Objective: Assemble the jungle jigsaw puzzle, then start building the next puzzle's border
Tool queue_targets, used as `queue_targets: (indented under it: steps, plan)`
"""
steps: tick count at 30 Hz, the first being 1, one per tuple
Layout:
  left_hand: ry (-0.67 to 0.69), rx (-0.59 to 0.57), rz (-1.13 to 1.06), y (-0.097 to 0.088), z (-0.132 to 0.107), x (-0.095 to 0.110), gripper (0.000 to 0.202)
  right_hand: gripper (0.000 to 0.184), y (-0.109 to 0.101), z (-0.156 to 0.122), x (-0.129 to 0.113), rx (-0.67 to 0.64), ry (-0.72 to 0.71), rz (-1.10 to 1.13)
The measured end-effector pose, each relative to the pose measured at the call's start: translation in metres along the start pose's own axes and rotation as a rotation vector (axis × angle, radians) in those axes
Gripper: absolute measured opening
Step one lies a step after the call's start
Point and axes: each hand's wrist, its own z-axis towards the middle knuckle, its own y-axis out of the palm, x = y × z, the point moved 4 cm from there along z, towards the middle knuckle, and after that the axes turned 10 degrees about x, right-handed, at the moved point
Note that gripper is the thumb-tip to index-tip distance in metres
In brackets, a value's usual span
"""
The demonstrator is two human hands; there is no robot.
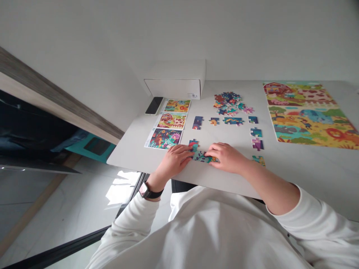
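Observation:
My left hand (176, 160), with a black watch on its wrist (144, 189), has its fingertips on a teal jigsaw piece (194, 146). My right hand (226, 157) presses on a small joined section of jigsaw pieces (203, 157) lying on the white table (146, 157). The two hands are close together, and the section runs between them, partly hidden by the fingers. Near my right hand lie a multicoloured jigsaw piece (258, 160) and a purple jigsaw cluster (257, 144).
A finished farm-and-animal jigsaw (308, 114) lies at the right. Several small assembled sections and a loose jigsaw pile (228, 102) sit ahead. Three picture cards (171, 121), a smartphone (154, 105) and a white box (175, 84) stand at the far left, by the wall.

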Motion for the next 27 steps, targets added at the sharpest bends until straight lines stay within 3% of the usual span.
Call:
queue_targets:
  steps: [7,27]
  plan:
    - [0.007,0.003,-0.013,0.0006,-0.0035,0.0011,0.042,0.031,0.0019,-0.0001,0.001,0.025,-0.038,0.008]
    - [-0.029,0.005,-0.023,0.0029,-0.0061,-0.001,0.044,0.033,0.007,0.0019,-0.0026,0.058,-0.061,-0.028]
